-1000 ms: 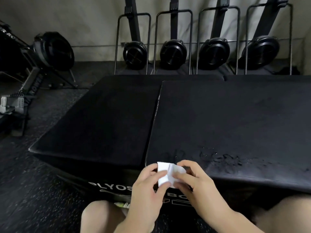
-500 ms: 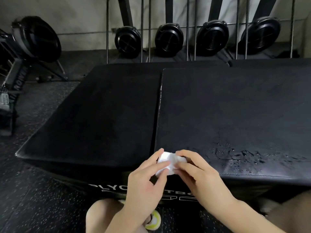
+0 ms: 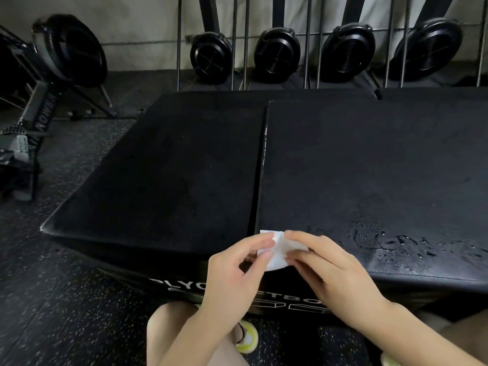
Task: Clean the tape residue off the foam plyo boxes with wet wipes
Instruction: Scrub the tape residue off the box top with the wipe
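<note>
Left hand (image 3: 232, 270): fingertips pinching left side of white wet wipe (image 3: 274, 250), thumb and forefinger curled onto it.
Right hand (image 3: 335, 276): fingers curled over right side of same wipe, gripping it from above.
Wet wipe: crumpled, held between both hands just above near edge of the boxes, over the seam (image 3: 260, 180) between them; contact with box surface not clear.
Left foam plyo box (image 3: 169, 175): black, top matte and dry-looking; white lettering on near face, partly hidden by hands.
Right foam plyo box (image 3: 375, 165): black, butted against left one; near edge toward right corner carries wet streaks and smeared residue (image 3: 390, 241).
Floor (image 3: 52, 299): dark speckled rubber.
Far side: row of upright rowing machines (image 3: 277, 54) against wall; another rower (image 3: 47, 75) off left edge.
Below hands: bare knees, yellow-white shoe (image 3: 248, 336).
</note>
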`<state>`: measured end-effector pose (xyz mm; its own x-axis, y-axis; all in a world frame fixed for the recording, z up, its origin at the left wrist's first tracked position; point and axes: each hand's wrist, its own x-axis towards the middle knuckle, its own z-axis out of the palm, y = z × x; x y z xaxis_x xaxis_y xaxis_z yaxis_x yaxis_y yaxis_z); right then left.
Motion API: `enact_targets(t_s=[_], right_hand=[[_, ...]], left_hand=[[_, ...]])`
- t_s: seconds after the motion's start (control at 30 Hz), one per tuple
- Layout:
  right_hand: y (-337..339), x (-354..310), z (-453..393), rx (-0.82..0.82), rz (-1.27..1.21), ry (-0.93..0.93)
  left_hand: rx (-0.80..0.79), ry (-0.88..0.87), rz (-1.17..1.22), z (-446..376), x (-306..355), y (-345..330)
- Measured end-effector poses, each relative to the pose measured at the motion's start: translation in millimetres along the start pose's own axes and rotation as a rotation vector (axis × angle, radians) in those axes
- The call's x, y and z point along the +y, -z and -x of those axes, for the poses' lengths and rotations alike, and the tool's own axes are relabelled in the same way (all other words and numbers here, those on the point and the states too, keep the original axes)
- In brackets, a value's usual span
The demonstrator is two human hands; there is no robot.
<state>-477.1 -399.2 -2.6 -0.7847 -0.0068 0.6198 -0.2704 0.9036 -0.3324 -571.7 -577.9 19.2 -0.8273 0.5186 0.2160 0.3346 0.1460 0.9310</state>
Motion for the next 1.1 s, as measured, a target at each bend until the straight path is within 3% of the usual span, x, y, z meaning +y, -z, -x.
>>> enact_targets(t_s=[0.47,0.7,0.9,1.1], right_hand=[[-15.7,-4.8,4.2,-0.018,0.037,-0.220],[-24.1,4.1,7.9,-0.095,0.140,-0.147],[-30.6,12.9,-16.4,-0.077,0.213,-0.132],[-24.9,10.9,-24.6,-0.177,0.308,-0.143]], left_hand=[[0.000,-0.262,-0.467,-5.5,-23.3,-4.2],[-0.010,-0.405,-0.649,-7.1,-38.8,-8.1],[-0.090,-0.383,-0.843,-37.7,-30.1,-11.7],[-0.194,-0.334,-0.886,-34.2,-23.5,-8.9]])
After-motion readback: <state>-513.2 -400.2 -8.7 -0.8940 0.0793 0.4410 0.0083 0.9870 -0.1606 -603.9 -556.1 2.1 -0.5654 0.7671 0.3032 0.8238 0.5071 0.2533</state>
